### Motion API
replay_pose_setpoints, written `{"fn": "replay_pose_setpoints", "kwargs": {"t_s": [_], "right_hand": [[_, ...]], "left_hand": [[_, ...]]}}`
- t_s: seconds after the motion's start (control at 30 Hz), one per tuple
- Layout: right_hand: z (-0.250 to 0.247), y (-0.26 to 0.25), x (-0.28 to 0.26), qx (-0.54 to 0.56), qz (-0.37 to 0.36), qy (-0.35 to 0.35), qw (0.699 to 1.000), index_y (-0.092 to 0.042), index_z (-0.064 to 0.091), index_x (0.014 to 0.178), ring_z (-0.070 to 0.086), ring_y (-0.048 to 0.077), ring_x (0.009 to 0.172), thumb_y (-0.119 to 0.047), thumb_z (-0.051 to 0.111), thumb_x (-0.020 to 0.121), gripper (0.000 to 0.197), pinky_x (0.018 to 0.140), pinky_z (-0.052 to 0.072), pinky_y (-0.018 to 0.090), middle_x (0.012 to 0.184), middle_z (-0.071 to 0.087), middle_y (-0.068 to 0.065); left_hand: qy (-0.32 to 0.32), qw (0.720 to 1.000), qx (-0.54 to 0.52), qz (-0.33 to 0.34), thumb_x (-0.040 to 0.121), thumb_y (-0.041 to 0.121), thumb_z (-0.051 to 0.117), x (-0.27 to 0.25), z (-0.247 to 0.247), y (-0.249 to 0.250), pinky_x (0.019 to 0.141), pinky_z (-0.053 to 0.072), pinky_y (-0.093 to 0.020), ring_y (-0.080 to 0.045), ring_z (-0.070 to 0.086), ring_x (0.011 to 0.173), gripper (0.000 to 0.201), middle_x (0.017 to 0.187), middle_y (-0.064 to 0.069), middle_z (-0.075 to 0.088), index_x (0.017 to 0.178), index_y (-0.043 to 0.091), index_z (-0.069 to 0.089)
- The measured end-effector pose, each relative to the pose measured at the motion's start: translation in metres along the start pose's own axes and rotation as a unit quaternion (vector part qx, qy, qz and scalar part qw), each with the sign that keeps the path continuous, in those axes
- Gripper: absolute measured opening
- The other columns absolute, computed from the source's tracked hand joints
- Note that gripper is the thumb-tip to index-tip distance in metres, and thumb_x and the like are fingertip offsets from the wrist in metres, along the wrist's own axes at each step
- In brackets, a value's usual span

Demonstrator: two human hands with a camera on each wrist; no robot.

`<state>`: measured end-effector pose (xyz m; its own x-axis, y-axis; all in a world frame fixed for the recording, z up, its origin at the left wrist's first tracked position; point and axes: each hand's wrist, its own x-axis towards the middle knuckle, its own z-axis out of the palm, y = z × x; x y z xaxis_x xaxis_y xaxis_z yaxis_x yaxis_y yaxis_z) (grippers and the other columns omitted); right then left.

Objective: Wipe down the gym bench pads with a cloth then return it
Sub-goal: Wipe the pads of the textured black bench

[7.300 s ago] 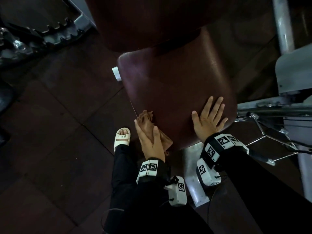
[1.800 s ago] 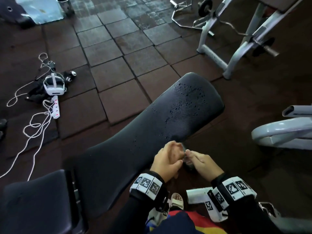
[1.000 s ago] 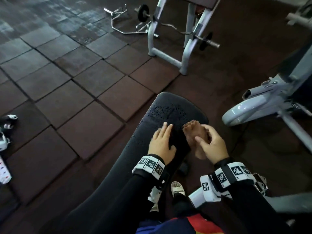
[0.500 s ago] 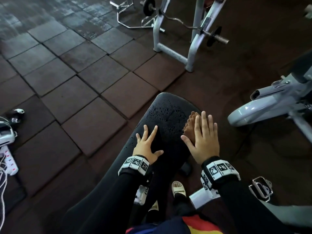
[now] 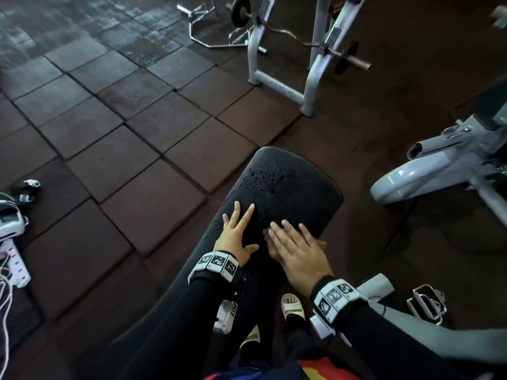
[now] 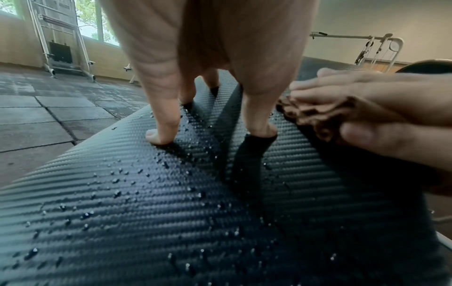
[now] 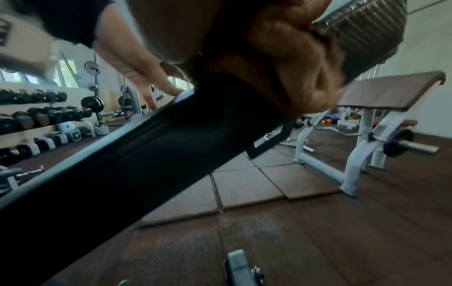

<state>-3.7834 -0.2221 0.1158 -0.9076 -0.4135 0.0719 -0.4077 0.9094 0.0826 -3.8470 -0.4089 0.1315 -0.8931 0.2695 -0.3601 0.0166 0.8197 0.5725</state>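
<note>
The long black bench pad (image 5: 285,187) runs away from me, with water drops on its textured top (image 6: 146,203). My left hand (image 5: 238,231) lies flat on the pad with its fingers spread and holds nothing. Beside it, my right hand (image 5: 296,245) presses flat on the brown cloth (image 6: 318,116) with straight fingers. In the head view the hand hides almost all of the cloth. In the right wrist view the bunched cloth (image 7: 293,77) shows under the palm at the pad's right edge.
A white-framed curl bench with a loaded bar (image 5: 310,50) stands ahead on the rubber floor tiles. A grey machine base (image 5: 428,176) sits close on the right. A power strip and cables (image 5: 16,267) lie far left. A dumbbell rack (image 7: 36,116) lines the wall.
My right hand has slid the cloth from the pad's far right edge back toward me and the middle. The left hand stays flat on the pad. Earlier I wiped a maroon pad.
</note>
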Motion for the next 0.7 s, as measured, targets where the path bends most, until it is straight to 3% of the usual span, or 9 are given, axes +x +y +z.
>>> {"fn": "replay_pose_setpoints", "kwargs": {"t_s": [0.13, 0.33, 0.43, 0.57, 0.7], "right_hand": [[-0.004, 0.013, -0.01, 0.024, 0.045, 0.013, 0.999, -0.019, 0.05, 0.135, 0.025, 0.021, 0.14, -0.027, 0.038, 0.089, 0.048, 0.11, 0.017, 0.043, 0.143, 0.044, 0.0], [-0.038, 0.079, 0.028, 0.02, 0.17, 0.054, 0.984, -0.012, 0.039, 0.142, 0.02, 0.028, 0.142, -0.036, 0.032, 0.093, 0.055, 0.115, 0.009, 0.045, 0.151, 0.032, 0.002], [-0.048, 0.086, 0.058, 0.052, 0.192, 0.062, 0.978, -0.01, 0.04, 0.141, 0.022, 0.031, 0.141, -0.038, 0.036, 0.096, 0.053, 0.115, 0.01, 0.047, 0.15, 0.033, 0.003], [-0.04, 0.053, 0.067, 0.02, 0.111, -0.003, 0.994, -0.01, 0.032, 0.145, 0.021, 0.03, 0.142, -0.037, 0.026, 0.097, 0.055, 0.115, 0.008, 0.045, 0.153, 0.026, 0.002], [-0.016, 0.008, 0.022, -0.025, -0.013, -0.07, 0.997, -0.013, 0.04, 0.141, 0.029, 0.026, 0.139, -0.033, 0.045, 0.087, 0.057, 0.114, 0.014, 0.046, 0.151, 0.032, 0.0]], "left_hand": [[0.0, 1.0, 0.002, 0.005, 0.082, 0.017, 0.072, 0.001, 0.001, -0.002, 0.105, 0.036, -0.041, -0.027, -0.013, 0.144, 0.106, 0.145, 0.025, -0.025, 0.13, 0.06, -0.013], [-0.008, 1.0, 0.011, 0.001, 0.084, 0.016, 0.069, 0.0, -0.001, -0.002, 0.096, 0.045, -0.038, -0.024, -0.014, 0.144, 0.105, 0.144, 0.026, -0.026, 0.128, 0.062, -0.014], [-0.008, 1.0, 0.008, 0.0, 0.084, 0.015, 0.07, 0.0, -0.002, -0.002, 0.096, 0.045, -0.038, -0.024, -0.014, 0.144, 0.106, 0.144, 0.026, -0.026, 0.131, 0.06, -0.014], [-0.006, 1.0, -0.002, 0.003, 0.083, 0.016, 0.07, 0.0, 0.0, -0.002, 0.101, 0.041, -0.038, -0.025, -0.014, 0.144, 0.105, 0.145, 0.025, -0.025, 0.133, 0.058, -0.011], [0.001, 1.0, -0.028, 0.012, 0.082, 0.015, 0.072, 0.001, 0.001, -0.005, 0.111, 0.026, -0.039, -0.027, -0.012, 0.144, 0.103, 0.146, 0.024, -0.021, 0.135, 0.055, -0.006]]}}
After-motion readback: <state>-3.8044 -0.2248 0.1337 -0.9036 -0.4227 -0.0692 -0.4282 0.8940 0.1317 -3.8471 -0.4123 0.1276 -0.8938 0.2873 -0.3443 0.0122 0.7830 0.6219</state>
